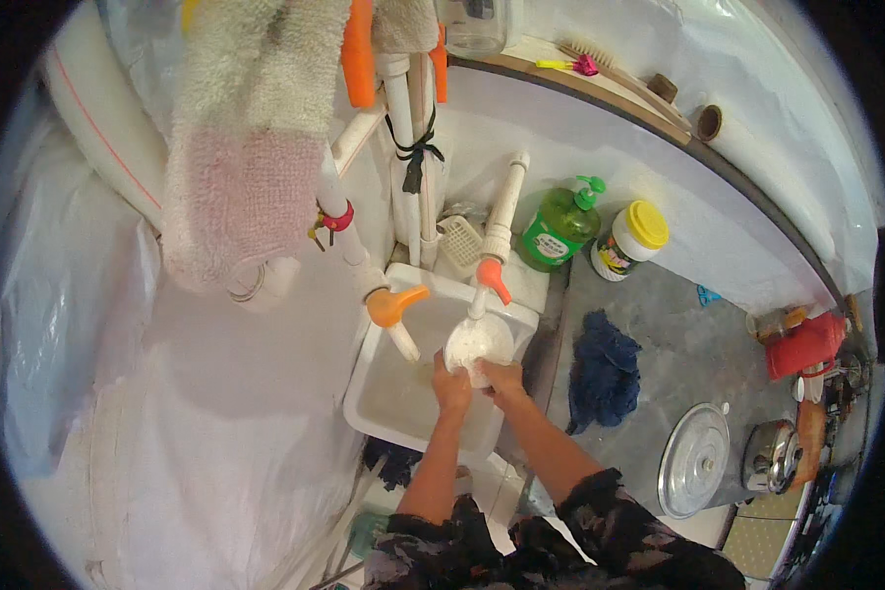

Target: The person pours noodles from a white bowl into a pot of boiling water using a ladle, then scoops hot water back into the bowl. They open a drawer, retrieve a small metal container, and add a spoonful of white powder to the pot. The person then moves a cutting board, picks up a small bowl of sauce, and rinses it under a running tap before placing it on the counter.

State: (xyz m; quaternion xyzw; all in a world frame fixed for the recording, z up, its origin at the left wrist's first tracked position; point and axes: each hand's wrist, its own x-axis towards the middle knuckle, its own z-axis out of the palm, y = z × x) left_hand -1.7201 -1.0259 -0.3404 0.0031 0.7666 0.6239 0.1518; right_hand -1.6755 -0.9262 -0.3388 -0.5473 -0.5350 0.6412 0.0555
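Both hands hold a round white bowl (pixel 479 341) over the white sink basin (pixel 365 391), right below a white plastic tap with a red-orange handle (pixel 493 280). My left hand (pixel 451 383) grips the bowl's lower left edge, and my right hand (pixel 500 377) grips its lower right edge. The bowl is whitish inside; whether water or grains fill it cannot be told. Left of the bowl, a second tap with an orange handle (pixel 394 304) reaches over the basin. Some fingers are hidden behind the bowl.
A green pump bottle (pixel 557 232) and a yellow-lidded tub (pixel 629 240) stand behind a dark blue cloth (pixel 605 369) on the grey counter. Farther right are a metal lid (pixel 695 459) and a steel pot (pixel 771 457). A towel (pixel 254 162) hangs at the upper left.
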